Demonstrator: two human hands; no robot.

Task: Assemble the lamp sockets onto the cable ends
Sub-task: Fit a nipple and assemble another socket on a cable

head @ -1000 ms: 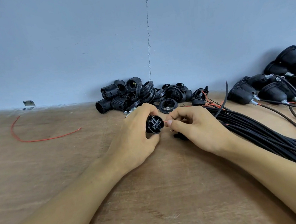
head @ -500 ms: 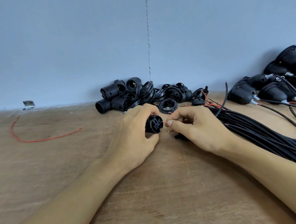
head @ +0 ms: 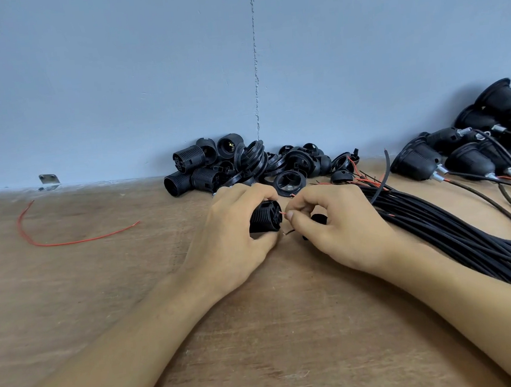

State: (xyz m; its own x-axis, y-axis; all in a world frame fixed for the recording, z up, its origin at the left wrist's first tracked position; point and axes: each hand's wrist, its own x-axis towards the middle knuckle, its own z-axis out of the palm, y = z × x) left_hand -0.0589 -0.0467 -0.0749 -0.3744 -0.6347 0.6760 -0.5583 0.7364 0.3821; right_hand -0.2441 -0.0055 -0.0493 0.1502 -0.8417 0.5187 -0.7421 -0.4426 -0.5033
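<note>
Your hands meet at a black lamp socket [head: 266, 218] on the bench [head: 101, 286].
Left hand [head: 230, 236] fingers curl round the socket; right hand [head: 342, 228] fingers pinch a red wire end [head: 285, 213] at its face. A cable bundle [head: 454, 230] crowds your right, socket parts [head: 245, 166] line the wall [head: 112, 82]; wood stretches leftward.

Soft, even light fell across the tabletop [head: 71, 304], casting only faint shadows; the frame was sharp, with wide-angle bending evident toward the edges.
</note>
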